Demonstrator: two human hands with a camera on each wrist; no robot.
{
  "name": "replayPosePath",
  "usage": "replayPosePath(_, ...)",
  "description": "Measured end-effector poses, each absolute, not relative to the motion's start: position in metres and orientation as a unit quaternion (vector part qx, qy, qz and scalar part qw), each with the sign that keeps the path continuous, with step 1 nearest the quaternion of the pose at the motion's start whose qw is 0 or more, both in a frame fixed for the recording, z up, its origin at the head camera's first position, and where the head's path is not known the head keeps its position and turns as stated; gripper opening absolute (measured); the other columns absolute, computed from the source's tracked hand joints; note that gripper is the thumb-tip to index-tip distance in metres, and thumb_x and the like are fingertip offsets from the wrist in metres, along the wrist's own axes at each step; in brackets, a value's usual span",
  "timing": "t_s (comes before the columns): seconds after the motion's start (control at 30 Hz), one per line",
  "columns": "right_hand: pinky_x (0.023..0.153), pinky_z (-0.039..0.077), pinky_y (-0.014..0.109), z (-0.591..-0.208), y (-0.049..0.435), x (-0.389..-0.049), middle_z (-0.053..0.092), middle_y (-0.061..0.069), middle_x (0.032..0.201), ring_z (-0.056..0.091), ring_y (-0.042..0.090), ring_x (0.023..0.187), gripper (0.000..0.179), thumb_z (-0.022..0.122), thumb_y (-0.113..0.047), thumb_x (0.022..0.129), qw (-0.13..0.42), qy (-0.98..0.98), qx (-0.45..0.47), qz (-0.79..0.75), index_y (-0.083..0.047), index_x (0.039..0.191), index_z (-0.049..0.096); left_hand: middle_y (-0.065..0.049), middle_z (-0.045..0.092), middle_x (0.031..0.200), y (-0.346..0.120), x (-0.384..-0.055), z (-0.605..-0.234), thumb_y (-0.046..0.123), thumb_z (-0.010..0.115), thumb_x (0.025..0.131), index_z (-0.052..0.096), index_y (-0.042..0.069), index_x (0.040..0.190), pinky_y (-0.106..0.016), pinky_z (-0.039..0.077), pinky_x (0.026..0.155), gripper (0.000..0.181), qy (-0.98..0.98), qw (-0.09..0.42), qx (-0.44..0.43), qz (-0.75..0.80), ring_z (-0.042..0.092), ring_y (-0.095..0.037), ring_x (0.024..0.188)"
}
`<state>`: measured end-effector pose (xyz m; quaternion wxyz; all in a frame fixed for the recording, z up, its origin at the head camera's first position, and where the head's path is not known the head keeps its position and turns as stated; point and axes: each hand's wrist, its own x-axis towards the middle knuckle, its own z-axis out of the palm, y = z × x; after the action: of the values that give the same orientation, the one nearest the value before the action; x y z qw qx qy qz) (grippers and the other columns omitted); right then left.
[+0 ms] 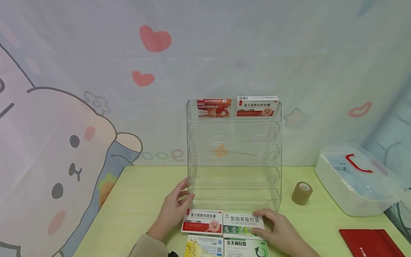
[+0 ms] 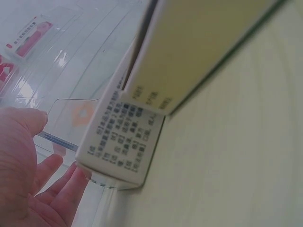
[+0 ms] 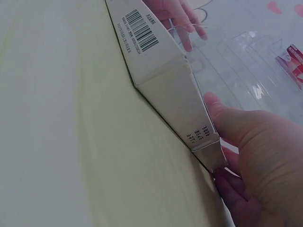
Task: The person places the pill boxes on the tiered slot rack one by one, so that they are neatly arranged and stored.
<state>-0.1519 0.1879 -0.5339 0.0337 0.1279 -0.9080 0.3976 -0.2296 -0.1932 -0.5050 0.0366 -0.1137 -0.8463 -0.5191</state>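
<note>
The left hand [image 1: 173, 208] grips the lower left edge of the clear rack [image 1: 236, 195] while the right hand [image 1: 280, 230] pinches the right end of a white-and-green medicine box [image 1: 239, 220] — seemingly bracing one and taking up the other, a step that calls for a lift free of its neighbours. That box, intact with its printed front showing, lies just near of the rack, right of a red-and-white box [image 1: 202, 221]; the rack's top tier holds a red box [image 1: 214, 108] far left.

On the shelf, 布洛芬缓释胶囊 marked the orange box [image 1: 214, 109] and 复方氨酚烷胺胶囊 the upper red-banded box [image 1: 257, 107] — repeated on the lower red-banded box [image 1: 201, 222]. 氨咖黄敏胶囊 named the green-striped box [image 1: 239, 225]; 全天麻胶囊 — "Tall gastrodia Capsules" — another green-and-white box [image 1: 245, 248].
</note>
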Motion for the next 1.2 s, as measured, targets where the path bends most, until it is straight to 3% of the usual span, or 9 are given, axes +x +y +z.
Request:
replayPosePath(0.33, 0.104, 0.057, 0.021, -0.530, 0.187, -0.150, 0.077, -0.013, 0.125, 0.067, 0.000, 0.112, 0.044, 0.096, -0.040, 0.084, 0.055, -0.891, 0.144, 0.427, -0.029, 0.122, 0.076, -0.017, 0.062, 0.159, -0.193, -0.229, -0.507, 0.019, 0.075, 0.107, 0.047, 0.019, 0.167, -0.040, 0.066, 0.106, 0.066, -0.845, 0.040, -0.116, -0.521, 0.073, -0.034, 0.131)
replayPosePath(0.6, 0.079, 0.066, 0.023, -0.529, 0.189, -0.151, 0.080, 0.002, 0.115, 0.071, -0.001, 0.092, 0.044, 0.095, -0.024, 0.085, 0.075, -0.858, 0.181, 0.476, -0.015, 0.124, 0.076, -0.018, 0.062, 0.159, -0.192, -0.229, -0.507, 0.020, 0.074, 0.107, 0.047, 0.021, 0.168, -0.039, 0.066, 0.106, 0.067, -0.845, 0.037, -0.114, -0.520, 0.072, -0.033, 0.131)
replayPosePath(0.83, 0.082, 0.068, 0.023, -0.524, 0.188, -0.153, 0.080, 0.006, 0.120, 0.073, 0.000, 0.096, 0.048, 0.097, -0.014, 0.081, 0.087, -0.856, 0.152, 0.486, -0.006, 0.124, 0.078, -0.017, 0.061, 0.160, -0.193, -0.230, -0.508, 0.020, 0.074, 0.107, 0.045, 0.019, 0.169, -0.037, 0.066, 0.105, 0.068, -0.849, 0.039, -0.116, -0.514, 0.073, -0.033, 0.131)
replayPosePath(1.2, 0.080, 0.068, 0.021, -0.524, 0.187, -0.151, 0.082, 0.008, 0.115, 0.075, -0.003, 0.099, 0.037, 0.095, -0.004, 0.081, 0.150, -0.833, 0.134, 0.515, -0.009, 0.115, 0.082, -0.009, 0.061, 0.161, -0.193, -0.229, -0.507, 0.023, 0.074, 0.107, 0.045, 0.029, 0.168, -0.037, 0.065, 0.108, 0.068, -0.855, 0.029, -0.101, -0.507, 0.072, -0.029, 0.133)
